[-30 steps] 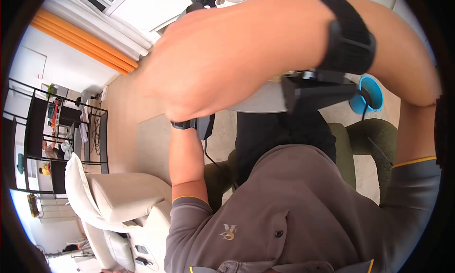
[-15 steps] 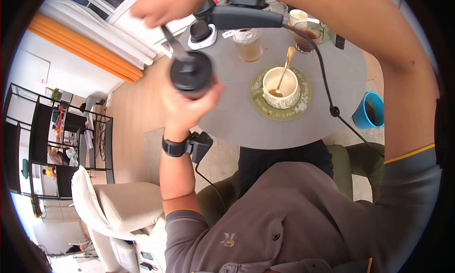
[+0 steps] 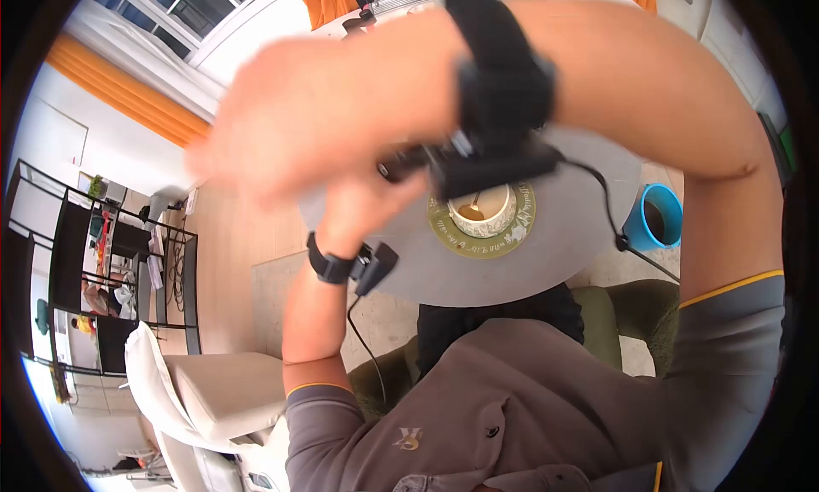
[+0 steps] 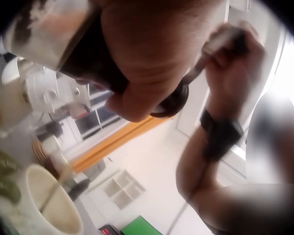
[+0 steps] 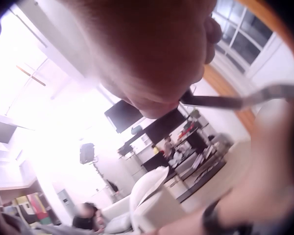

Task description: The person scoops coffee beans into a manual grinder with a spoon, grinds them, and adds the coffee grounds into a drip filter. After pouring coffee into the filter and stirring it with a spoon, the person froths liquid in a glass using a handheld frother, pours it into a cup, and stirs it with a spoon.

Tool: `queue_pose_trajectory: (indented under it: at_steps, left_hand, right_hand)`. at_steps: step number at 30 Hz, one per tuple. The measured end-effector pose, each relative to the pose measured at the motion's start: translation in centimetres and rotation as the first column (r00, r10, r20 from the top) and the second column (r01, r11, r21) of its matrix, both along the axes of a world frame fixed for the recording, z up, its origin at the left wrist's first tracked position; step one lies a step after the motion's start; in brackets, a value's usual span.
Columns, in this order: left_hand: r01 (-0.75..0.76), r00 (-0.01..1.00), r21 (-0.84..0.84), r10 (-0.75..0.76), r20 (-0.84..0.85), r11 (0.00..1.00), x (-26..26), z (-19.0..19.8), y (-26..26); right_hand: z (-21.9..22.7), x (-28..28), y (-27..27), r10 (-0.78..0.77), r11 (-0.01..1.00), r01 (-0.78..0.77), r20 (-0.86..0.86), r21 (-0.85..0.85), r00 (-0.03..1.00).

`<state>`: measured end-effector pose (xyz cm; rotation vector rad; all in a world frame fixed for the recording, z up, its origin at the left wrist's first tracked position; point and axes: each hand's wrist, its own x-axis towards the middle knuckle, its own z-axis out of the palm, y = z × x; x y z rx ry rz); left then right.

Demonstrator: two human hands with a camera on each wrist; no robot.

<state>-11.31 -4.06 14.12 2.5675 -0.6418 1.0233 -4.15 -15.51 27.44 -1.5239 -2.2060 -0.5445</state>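
In the head view my right hand [image 3: 281, 125] is blurred and passes over my left hand [image 3: 354, 206], hiding what they hold. The left wrist view shows my left hand [image 4: 152, 63] wrapped around a hand coffee grinder with a dark body [image 4: 90, 54] and a clear lower part. The grinder is tilted, its round black top [image 4: 174, 100] beyond my fingers. My right hand grips the knob end of the crank arm [image 5: 215, 101]. Near the hands, a patterned cup [image 3: 490, 219] holding a gold spoon [image 3: 476, 209] stands on a green saucer [image 3: 520, 236].
The round grey table [image 3: 554, 270] spreads in front of my lap. A blue bucket [image 3: 655, 215] stands on the floor to the right. Cream seating [image 3: 213, 390] and a black shelf [image 3: 102, 296] are at the left. A cable [image 3: 606, 193] hangs from my right wrist.
My right hand has swung around the grinder's top, from over it to beyond it, then back across my left hand. The left hand keeps hold of the grinder.
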Motion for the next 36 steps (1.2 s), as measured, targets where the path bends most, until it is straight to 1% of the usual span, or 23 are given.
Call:
queue_pose_trajectory:
  at_steps: [2,4,6,8,10,12,13,14,15,17,18,19,21,23,25,26,27,28,29,31,33,34,36]
  left_hand:
    - [-0.047,0.991,-0.306,0.008,-0.130,0.951,-2.1,0.8,-1.3]
    - [-0.085,0.992,-0.655,0.001,-0.128,0.751,-3.0,0.8,1.4]
    - [-0.174,0.983,-0.699,0.170,-0.076,0.693,-3.0,3.4,4.0]
    - [-0.148,0.973,-0.689,0.230,0.028,0.709,-1.8,4.1,6.6]
    - [-0.257,0.945,-0.620,0.326,-0.002,0.742,-0.3,4.0,7.2]
    - [-0.404,0.915,-0.584,0.313,-0.255,0.704,1.2,2.4,6.1]
    - [-0.275,0.961,-0.663,0.184,-0.206,0.696,0.1,2.2,2.8]
    - [-0.142,0.988,-0.732,0.052,-0.144,0.666,-1.7,1.8,-0.1]
    - [-0.138,0.989,-0.730,0.051,-0.141,0.669,-2.1,1.2,-0.9]
    - [-0.079,0.995,-0.462,0.038,-0.098,0.883,-2.4,-0.7,-0.9]
    - [-0.052,0.997,-0.305,0.030,-0.075,0.951,-3.0,-1.1,-0.6]
    - [-0.087,0.994,-0.457,0.044,-0.104,0.885,-4.7,-0.2,-0.7]
    - [-0.159,0.987,-0.648,0.109,-0.117,0.745,-5.9,0.9,2.1]
    - [-0.226,0.968,-0.697,0.235,-0.085,0.680,-5.5,2.4,4.8]
    - [-0.226,0.954,-0.685,0.299,-0.012,0.693,-3.4,2.2,7.2]
    - [-0.244,0.949,-0.684,0.315,-0.022,0.687,-2.6,1.9,8.0]
    - [-0.252,0.954,-0.676,0.294,-0.055,0.692,-2.1,1.8,7.3]
    - [-0.261,0.958,-0.665,0.270,-0.091,0.700,-1.4,1.5,5.9]
    - [-0.340,0.935,-0.658,0.170,-0.310,0.672,-2.8,3.3,2.1]
    - [-0.261,0.960,-0.615,0.136,-0.243,0.744,-3.6,1.3,0.2]
    - [-0.108,0.992,-0.507,0.062,-0.106,0.855,-4.0,-0.7,-0.5]
    - [-0.034,0.999,-0.443,0.016,-0.044,0.896,-4.2,-1.2,-0.5]
    - [-0.131,0.991,-0.629,0.091,-0.095,0.767,-5.4,-0.8,1.3]
  right_hand:
    - [2.8,3.5,1.7,-0.207,0.977,0.205,-0.025,-0.068,0.978]
    - [2.2,11.0,3.0,-0.163,0.985,0.155,0.111,0.078,0.980]
    - [0.0,11.9,0.1,-0.215,0.976,0.209,-0.115,-0.064,0.970]
    - [-1.4,7.1,-3.1,-0.380,0.904,0.380,0.042,-0.193,0.924]
    - [-4.3,2.4,-3.9,-0.337,0.930,0.352,0.137,-0.105,0.931]
    - [-2.8,-3.7,-3.5,-0.202,0.922,0.264,0.228,-0.282,0.952]
    - [-2.5,-4.1,-2.3,-0.206,0.925,0.266,0.228,-0.273,0.951]
    - [-2.4,-4.4,-1.0,-0.086,0.990,0.109,0.232,-0.089,0.969]
    - [-2.3,-4.8,0.0,0.035,0.994,-0.061,0.260,0.092,0.965]
    - [0.8,-2.3,2.8,0.021,1.000,-0.018,0.167,-0.023,0.986]
    - [2.8,-0.9,3.3,-0.155,0.967,0.164,0.059,-0.194,0.986]
    - [2.7,3.4,4.3,-0.100,0.989,0.123,0.253,-0.077,0.962]
    - [2.3,7.4,2.5,-0.208,0.973,0.214,0.069,-0.089,0.976]
    - [0.4,6.2,-0.8,-0.446,0.869,0.457,0.097,-0.189,0.890]
    - [-2.1,3.4,-2.9,-0.470,0.801,0.422,-0.009,-0.424,0.883]
    - [-2.4,0.3,-3.3,-0.460,0.780,0.470,0.131,-0.413,0.878]
    - [-3.5,-1.9,-3.2,-0.373,0.836,0.359,0.050,-0.414,0.926]
    - [-3.5,-4.8,-2.7,-0.235,0.886,0.263,0.120,-0.381,0.965]
    - [-3.1,-6.7,-1.7,-0.094,0.921,0.159,0.195,-0.354,0.976]
    - [-2.9,-7.1,1.2,0.072,0.996,-0.081,0.197,0.038,0.978]
    - [2.3,-4.9,5.1,-0.196,0.919,0.260,0.229,-0.297,0.953]
    - [2.9,-1.8,5.8,-0.216,0.932,0.239,0.113,-0.274,0.970]
    - [3.1,4.8,4.7,-0.321,0.923,0.353,0.199,-0.154,0.926]
